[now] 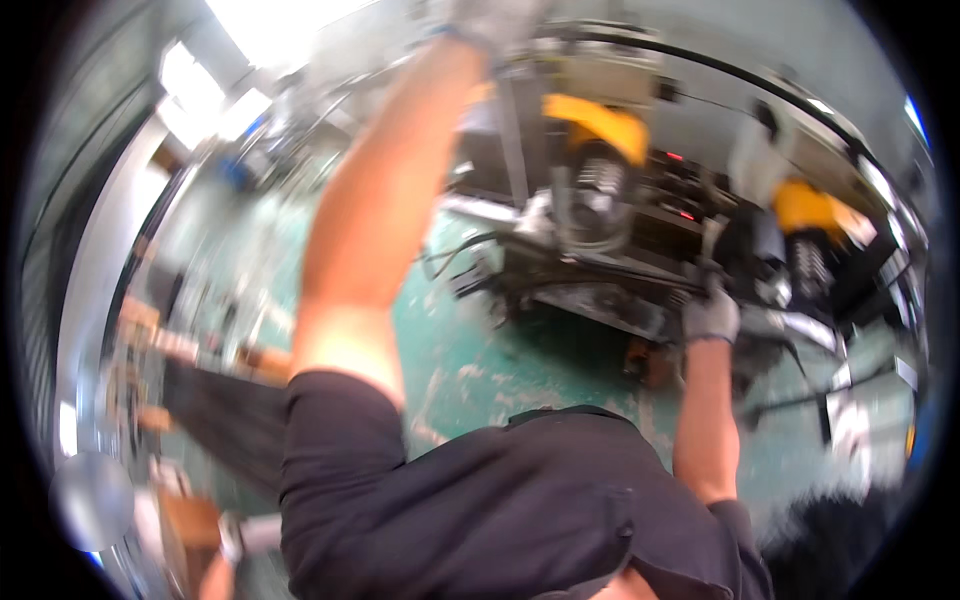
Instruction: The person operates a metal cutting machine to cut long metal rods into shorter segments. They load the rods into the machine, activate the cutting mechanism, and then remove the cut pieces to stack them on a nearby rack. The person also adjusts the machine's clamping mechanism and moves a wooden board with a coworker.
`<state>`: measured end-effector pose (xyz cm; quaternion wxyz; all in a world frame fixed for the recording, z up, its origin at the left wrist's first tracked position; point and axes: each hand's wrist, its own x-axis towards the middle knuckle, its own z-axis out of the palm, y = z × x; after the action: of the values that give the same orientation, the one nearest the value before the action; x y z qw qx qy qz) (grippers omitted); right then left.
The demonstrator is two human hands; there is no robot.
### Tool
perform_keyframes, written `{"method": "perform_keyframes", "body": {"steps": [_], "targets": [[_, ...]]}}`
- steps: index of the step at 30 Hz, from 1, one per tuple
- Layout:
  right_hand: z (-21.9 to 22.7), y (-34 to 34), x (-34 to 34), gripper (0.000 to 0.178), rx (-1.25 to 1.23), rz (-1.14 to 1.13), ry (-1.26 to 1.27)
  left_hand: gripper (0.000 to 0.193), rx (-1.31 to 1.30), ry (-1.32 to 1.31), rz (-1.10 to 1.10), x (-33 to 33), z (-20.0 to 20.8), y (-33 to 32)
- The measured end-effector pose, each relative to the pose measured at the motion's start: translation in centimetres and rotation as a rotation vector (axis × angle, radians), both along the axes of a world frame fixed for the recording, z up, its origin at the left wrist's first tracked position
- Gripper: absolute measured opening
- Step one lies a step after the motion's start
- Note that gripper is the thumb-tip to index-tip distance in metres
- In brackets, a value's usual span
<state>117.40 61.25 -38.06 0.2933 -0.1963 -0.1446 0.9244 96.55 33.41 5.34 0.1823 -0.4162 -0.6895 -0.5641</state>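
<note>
My left arm reaches far up and forward. My left hand (pixel 495 18), in a pale glove, is at the upper edge of the view beside a machine frame; its fingers are cut off and smeared. My right hand (pixel 712 316), also in a pale glove, is at the front of the machine (pixel 600 285). Its fingers look closed around a dark part there, which blur keeps me from naming. Between my hands stand a yellow guard (pixel 605 125) over a coiled spring-like part (pixel 600 185) and small red lights (pixel 676 156).
A second yellow guard (pixel 805 208) is farther right. Green, worn floor (pixel 450 370) lies below the machine. At lower left, another person's gloved hand (pixel 230 540) is near a brown box (pixel 190 530). A dark panel (pixel 225 410) and blurred goods stand at left. A black cable bends across the top.
</note>
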Motion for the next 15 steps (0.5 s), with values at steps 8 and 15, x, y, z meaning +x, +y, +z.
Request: {"method": "perform_keyframes", "body": {"steps": [8,15], "targets": [[1.7,-5.4,6.0,0.005,0.145,0.098,-0.073,0.010,0.290,-0.275,-0.006,5.3,-1.8,-8.4],[1.8,-12.5,11.4,0.008,0.287,0.530,-0.091,0.007,0.235,-0.300,0.439,15.1,-3.5,-20.3]]}}
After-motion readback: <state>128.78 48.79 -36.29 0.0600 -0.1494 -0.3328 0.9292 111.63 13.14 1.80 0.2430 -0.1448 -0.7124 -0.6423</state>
